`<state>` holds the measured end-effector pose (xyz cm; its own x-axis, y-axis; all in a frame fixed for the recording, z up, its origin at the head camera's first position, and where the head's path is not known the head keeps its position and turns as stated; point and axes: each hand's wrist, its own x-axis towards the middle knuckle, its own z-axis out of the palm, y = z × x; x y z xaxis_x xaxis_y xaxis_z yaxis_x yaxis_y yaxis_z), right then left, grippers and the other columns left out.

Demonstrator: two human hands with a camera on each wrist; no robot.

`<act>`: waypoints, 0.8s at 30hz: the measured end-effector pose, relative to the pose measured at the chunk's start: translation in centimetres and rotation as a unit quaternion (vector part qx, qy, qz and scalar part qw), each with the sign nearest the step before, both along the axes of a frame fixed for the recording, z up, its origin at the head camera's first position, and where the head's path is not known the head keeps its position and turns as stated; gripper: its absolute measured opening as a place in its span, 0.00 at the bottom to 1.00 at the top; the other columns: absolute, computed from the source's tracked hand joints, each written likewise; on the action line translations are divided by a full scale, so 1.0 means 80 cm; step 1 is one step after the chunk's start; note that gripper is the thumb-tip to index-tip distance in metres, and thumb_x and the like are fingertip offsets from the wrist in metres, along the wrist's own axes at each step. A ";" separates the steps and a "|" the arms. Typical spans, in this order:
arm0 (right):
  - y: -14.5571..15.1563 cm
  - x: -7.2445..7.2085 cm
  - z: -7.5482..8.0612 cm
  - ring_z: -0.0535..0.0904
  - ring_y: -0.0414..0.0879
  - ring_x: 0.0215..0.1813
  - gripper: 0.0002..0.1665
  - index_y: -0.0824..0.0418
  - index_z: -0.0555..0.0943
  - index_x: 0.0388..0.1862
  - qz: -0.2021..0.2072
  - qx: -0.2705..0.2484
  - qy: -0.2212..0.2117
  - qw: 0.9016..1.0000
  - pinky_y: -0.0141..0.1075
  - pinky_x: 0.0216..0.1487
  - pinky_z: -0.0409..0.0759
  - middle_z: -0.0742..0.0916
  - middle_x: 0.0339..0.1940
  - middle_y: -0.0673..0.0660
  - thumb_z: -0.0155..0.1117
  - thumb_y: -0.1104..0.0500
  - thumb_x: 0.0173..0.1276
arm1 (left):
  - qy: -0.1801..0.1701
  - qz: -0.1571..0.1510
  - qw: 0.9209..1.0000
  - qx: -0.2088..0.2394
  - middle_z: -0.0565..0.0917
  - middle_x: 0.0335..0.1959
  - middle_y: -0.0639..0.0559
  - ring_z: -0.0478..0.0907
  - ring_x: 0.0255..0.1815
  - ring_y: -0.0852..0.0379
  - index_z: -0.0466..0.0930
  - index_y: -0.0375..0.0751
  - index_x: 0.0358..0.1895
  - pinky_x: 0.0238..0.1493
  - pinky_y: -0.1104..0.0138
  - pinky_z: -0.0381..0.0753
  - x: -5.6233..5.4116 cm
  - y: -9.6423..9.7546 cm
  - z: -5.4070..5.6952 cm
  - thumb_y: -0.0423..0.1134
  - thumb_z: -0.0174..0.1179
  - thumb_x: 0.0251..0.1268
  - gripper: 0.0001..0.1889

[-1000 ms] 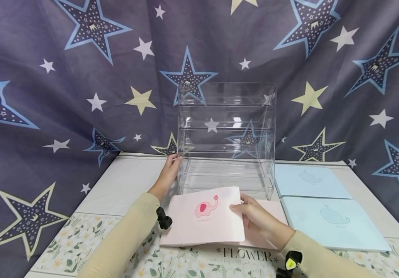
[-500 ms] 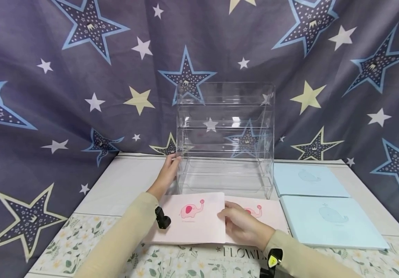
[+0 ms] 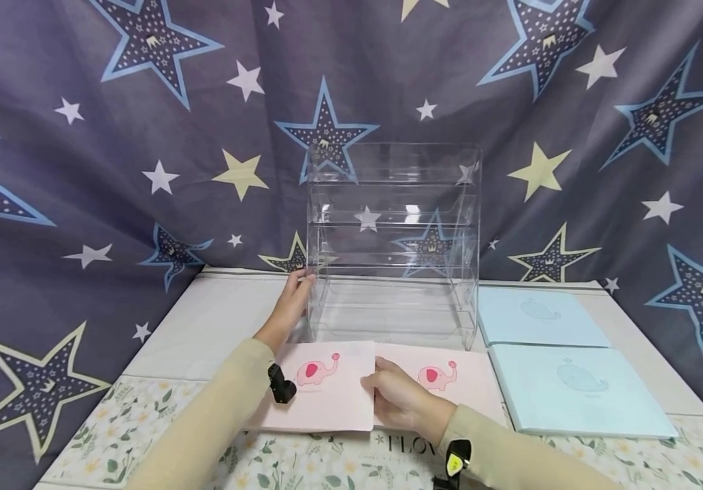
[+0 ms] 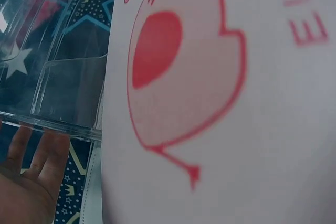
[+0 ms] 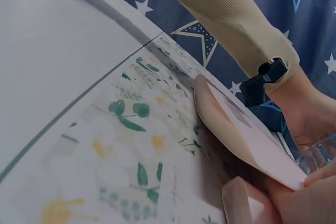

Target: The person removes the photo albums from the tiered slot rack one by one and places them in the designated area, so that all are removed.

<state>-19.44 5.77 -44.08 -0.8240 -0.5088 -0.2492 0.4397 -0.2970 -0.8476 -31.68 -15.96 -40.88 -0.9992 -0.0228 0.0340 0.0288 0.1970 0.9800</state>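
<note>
My right hand (image 3: 406,398) pinches the right edge of a pink notebook (image 3: 333,401) with an elephant on its cover. In the right wrist view the notebook (image 5: 262,140) bends and its near edge is raised above the table. A second pink notebook (image 3: 476,395) lies behind my right hand, partly covered. My left hand (image 3: 288,309) touches the left side of a clear plastic rack (image 3: 394,316) with several tiers. Its fingers (image 4: 50,161) reach up straight to the rack's side in the left wrist view, where the held notebook (image 4: 210,87) fills most of the frame.
Two blue whale notebooks (image 3: 584,398) lie on the right of the table, one behind the other. A floral mat (image 3: 161,422) covers the table's front part. A star-patterned curtain (image 3: 253,109) hangs close behind the rack.
My right hand has moved left and slightly down with the pink notebook, uncovering the elephant on the second one. The left hand has stayed at the rack's side.
</note>
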 end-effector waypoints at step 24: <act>0.014 -0.011 0.026 0.77 0.51 0.56 0.31 0.76 0.65 0.67 0.102 0.046 0.043 0.993 0.45 0.66 0.73 0.80 0.55 0.62 0.45 0.68 0.63 | 0.006 0.001 1.000 -0.005 0.67 0.68 0.37 0.66 0.68 0.36 0.57 0.45 0.74 0.62 0.41 0.70 -0.003 -0.004 -0.008 0.56 0.44 0.78 0.29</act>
<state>-20.36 6.88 -41.99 -0.7265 -0.6459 -0.2343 0.4068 -0.1296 -0.9043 -31.96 -16.25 -41.51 -0.9986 -0.0234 0.0467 0.0409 0.2071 0.9775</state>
